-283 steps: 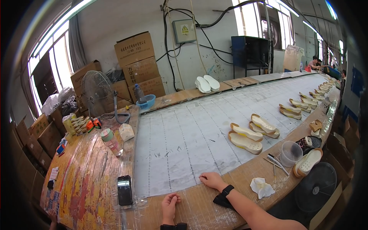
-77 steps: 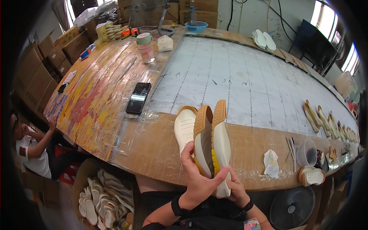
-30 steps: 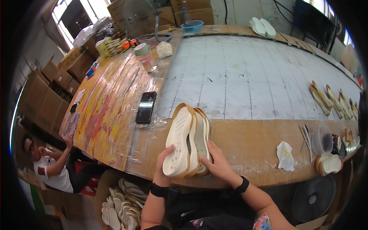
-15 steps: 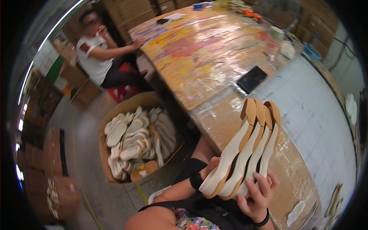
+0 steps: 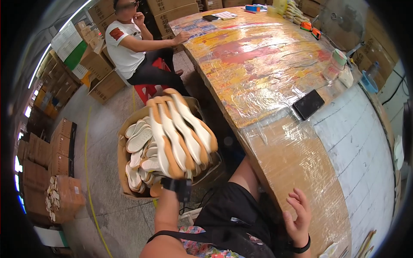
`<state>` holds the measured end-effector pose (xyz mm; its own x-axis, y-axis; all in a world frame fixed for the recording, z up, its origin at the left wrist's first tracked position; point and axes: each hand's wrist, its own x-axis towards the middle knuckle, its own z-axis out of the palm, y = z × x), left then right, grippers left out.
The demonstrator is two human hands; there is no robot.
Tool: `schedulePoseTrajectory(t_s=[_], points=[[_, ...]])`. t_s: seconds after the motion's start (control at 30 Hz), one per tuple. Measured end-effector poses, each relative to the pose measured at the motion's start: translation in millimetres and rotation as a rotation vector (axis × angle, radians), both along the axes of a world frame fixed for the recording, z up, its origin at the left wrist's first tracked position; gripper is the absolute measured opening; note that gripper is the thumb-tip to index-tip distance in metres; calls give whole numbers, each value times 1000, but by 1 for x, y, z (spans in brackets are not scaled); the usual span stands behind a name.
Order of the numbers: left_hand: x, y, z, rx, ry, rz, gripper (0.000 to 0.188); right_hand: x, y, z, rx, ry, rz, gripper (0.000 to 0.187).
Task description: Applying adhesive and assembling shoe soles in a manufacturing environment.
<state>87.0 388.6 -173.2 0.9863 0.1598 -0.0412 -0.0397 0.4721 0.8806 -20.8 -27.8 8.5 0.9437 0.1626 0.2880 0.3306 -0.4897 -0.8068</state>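
Observation:
Several white shoe soles with tan undersides (image 5: pixel 180 133) are bunched side by side, slightly blurred, above a large cardboard box (image 5: pixel 124 182). My left arm reaches out to them, a black wristband (image 5: pixel 177 187) at their lower end. The soles cover my left hand, which carries the bunch from below. More white soles (image 5: pixel 140 142) lie heaped inside the box. My right hand (image 5: pixel 299 217) hangs over the near table edge, fingers apart and slightly curled, with nothing in it.
A long table (image 5: pixel 241 73) under clear plastic runs along my right. On it lie a black phone (image 5: pixel 308 104), a lidded cup (image 5: pixel 337 60) and orange tape dispensers (image 5: pixel 310 30). A person (image 5: pixel 133 47) sits on a red stool (image 5: pixel 150 88) beyond the box. Stacked cartons (image 5: pixel 60 150) stand at left.
The bunch of soles has moved left, from above the table to above the box, with my left hand. My right hand has let go of it and stays by the table edge.

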Motion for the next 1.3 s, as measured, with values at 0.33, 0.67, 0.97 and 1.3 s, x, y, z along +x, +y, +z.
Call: schedulePoseTrajectory(t_s=[0.33,0.67,0.97,1.3], points=[[97,50,-81,-388,697,495,58,-4,-11,-21,-40,185,-120,23],[63,-163,53,388,-54,41,15,5,-12,-26,-13,241,-21,21],[65,-319,133,398,-357,-544,11,3,-69,-38,36,178,-265,19],[133,-419,46,358,-286,-770,15,85,-138,-112,299,175,-560,22]])
